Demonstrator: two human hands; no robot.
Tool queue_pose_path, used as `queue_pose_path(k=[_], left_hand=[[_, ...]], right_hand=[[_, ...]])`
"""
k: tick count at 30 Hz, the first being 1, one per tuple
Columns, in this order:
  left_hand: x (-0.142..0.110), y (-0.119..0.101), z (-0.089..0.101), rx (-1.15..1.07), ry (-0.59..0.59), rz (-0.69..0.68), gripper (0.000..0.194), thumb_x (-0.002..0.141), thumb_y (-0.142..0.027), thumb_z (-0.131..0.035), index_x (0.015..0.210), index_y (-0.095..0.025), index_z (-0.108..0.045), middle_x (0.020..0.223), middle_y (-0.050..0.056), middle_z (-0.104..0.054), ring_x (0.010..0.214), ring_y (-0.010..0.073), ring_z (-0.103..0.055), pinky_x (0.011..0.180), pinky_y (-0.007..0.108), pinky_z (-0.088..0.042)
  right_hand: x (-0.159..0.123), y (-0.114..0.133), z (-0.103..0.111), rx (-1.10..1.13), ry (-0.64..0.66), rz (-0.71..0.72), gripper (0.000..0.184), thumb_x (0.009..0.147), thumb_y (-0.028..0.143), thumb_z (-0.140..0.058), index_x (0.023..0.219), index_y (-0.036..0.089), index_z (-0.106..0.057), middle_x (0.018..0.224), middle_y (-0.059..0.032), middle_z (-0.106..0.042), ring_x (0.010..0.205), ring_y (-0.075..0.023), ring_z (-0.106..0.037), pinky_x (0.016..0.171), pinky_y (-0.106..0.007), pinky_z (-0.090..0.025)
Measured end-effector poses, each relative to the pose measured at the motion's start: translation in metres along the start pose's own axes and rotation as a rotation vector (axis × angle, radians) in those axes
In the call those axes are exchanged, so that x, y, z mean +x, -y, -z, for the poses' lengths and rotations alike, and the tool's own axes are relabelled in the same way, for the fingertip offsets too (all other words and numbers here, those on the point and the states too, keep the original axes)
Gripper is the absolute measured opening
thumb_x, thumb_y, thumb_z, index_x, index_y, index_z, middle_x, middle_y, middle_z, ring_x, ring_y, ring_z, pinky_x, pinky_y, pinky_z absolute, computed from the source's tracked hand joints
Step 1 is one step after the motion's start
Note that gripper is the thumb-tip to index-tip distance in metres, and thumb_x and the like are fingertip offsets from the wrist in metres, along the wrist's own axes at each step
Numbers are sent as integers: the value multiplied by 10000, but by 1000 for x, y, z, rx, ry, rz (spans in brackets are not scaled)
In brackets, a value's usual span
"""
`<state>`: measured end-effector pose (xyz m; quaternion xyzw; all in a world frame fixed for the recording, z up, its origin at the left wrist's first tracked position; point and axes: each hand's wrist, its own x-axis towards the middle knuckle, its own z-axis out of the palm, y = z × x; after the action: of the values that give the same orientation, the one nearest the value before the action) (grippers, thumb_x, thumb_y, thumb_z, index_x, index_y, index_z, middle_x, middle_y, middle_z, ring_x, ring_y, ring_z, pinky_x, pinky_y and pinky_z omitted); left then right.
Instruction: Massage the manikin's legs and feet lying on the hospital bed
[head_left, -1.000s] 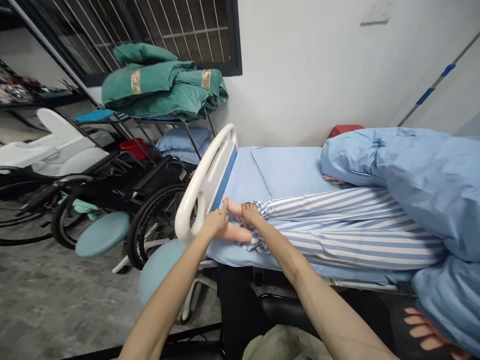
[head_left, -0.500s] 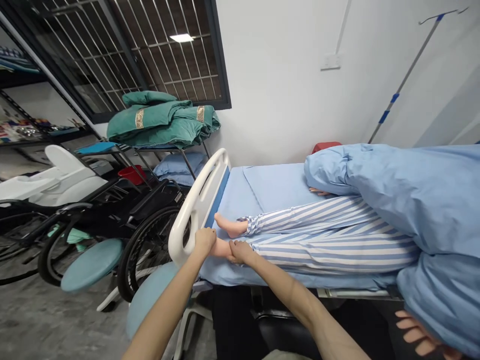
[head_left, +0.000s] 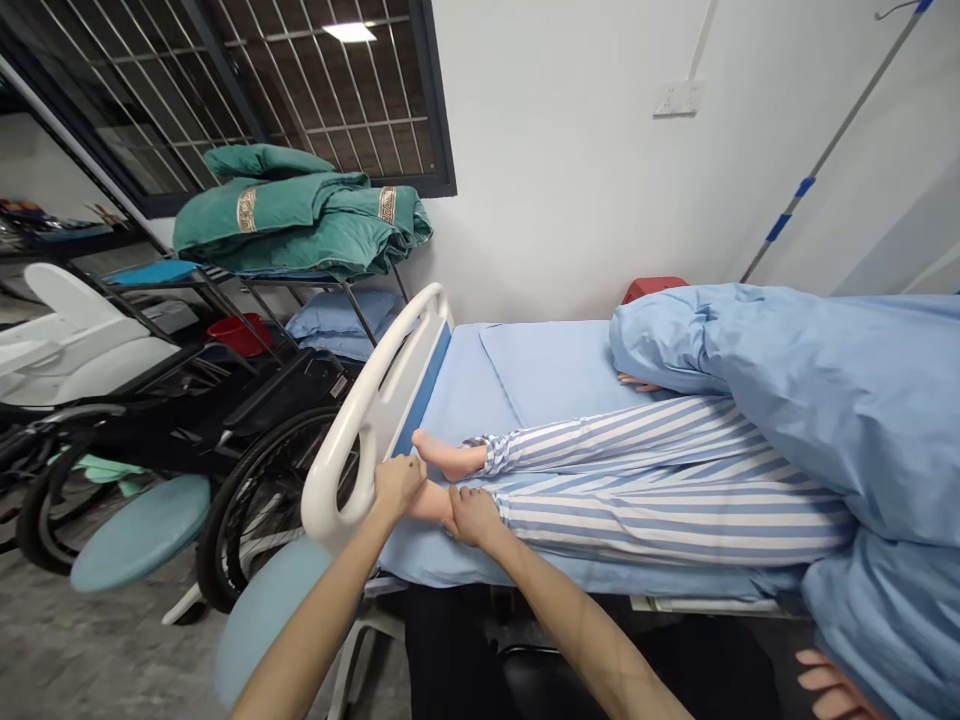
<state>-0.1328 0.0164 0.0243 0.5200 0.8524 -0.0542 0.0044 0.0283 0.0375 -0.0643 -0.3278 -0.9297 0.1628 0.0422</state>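
Both my hands are on the near foot (head_left: 430, 503) of a figure lying on a hospital bed, dressed in blue-and-white striped pyjama trousers (head_left: 667, 510). My left hand (head_left: 400, 482) is shut over the toe end of that foot. My right hand (head_left: 474, 517) grips around its ankle, at the trouser cuff. The other bare foot (head_left: 448, 457) lies just beyond, untouched. A pale blue quilt (head_left: 795, 380) hides the figure's upper body, and fingers of a resting hand (head_left: 637, 382) show at its edge.
A white bed footboard (head_left: 352, 440) stands just left of my hands. Beyond it are blue stools (head_left: 142, 533), a black wheelchair (head_left: 262, 510), and a rack with green quilts (head_left: 292, 220). Bare toes or fingers (head_left: 832, 685) show at the lower right. An IV pole (head_left: 825, 150) leans by the wall.
My right hand has shifted from the far ankle to the near ankle. My left hand has come from the footboard side onto the near foot. The view has swung slightly.
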Motion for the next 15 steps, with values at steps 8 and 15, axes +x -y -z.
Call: queue_pose_path(k=[8,15], left_hand=[[-33,-1,-35,-180,-201,351,549,1045,-330,-199,1076,-175,-724,1095,145,-755,1017,245,-705,836,332,-508],[-36,6,-17,-34,-63,188,463,1027,-278,-252,1149,-179,-687,1067,164,-753,1005,272,-716,845,364,-534]], right_hand=[[-3,2,-1,-32,20,8,614,962,472,-543,1452,107,-480,1224,-214,-656,1072,-344,-644,915,-474,-491],[-4,3,2,-12,28,5,597,945,497,-551,1434,156,-511,1244,-193,-662,1077,-355,-638,922,-480,-491]])
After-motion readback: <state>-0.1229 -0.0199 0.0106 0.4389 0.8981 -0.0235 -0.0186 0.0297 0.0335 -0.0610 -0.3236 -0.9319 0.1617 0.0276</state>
